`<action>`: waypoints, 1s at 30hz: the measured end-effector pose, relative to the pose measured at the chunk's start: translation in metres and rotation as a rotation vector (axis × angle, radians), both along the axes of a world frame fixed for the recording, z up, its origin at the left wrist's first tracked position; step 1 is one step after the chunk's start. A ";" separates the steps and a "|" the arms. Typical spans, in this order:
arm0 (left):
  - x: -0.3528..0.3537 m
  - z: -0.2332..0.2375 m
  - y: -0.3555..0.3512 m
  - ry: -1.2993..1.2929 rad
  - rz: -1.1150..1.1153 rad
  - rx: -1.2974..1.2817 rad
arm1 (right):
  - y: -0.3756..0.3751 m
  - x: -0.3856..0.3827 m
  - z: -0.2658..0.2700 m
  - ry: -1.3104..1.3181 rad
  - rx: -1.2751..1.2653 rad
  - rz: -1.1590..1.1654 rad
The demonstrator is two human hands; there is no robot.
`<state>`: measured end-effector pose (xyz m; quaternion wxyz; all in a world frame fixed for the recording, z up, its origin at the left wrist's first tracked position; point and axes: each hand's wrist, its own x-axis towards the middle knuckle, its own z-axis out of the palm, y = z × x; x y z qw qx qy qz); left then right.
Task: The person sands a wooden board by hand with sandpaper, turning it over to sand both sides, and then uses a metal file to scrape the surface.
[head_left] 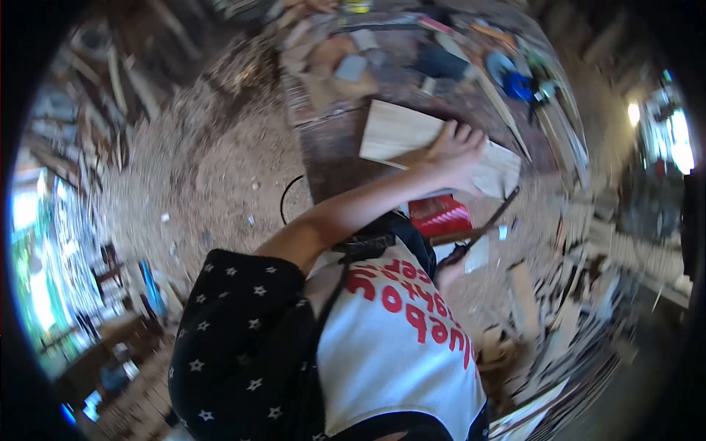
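My left hand [460,151] presses down on a pale wooden board [401,132], fingers bent over its upper surface. The bare forearm crosses in front of my body from a black star-patterned sleeve. The board lies at the edge of a dark worktable [331,151], its right end sticking out. Lower down, my right hand [450,273] is partly hidden beside my shirt, closed around the dark handle of what looks like a handsaw [485,229]. The narrow brown blade slants up to the board's right corner. A red packet-like item [440,214] shows just below the board.
Wood scraps [351,67], a blue round object [518,86] and a long wooden strip [501,110] lie across the table. Piles of offcuts [559,323] cover the ground at right. A thin black loop [285,198] hangs by the table's left edge.
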<state>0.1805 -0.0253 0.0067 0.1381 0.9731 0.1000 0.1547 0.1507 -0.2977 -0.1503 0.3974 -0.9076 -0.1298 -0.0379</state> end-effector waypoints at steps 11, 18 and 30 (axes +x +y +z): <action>-0.031 -0.005 0.013 -0.077 0.154 -0.006 | -0.036 -0.004 -0.038 0.076 -0.139 0.060; -0.048 0.002 0.013 -0.024 0.149 -0.035 | 0.016 0.009 0.027 -0.086 -0.031 0.184; -0.081 0.009 0.020 0.089 0.257 -0.092 | 0.065 0.028 0.074 0.066 -0.064 0.240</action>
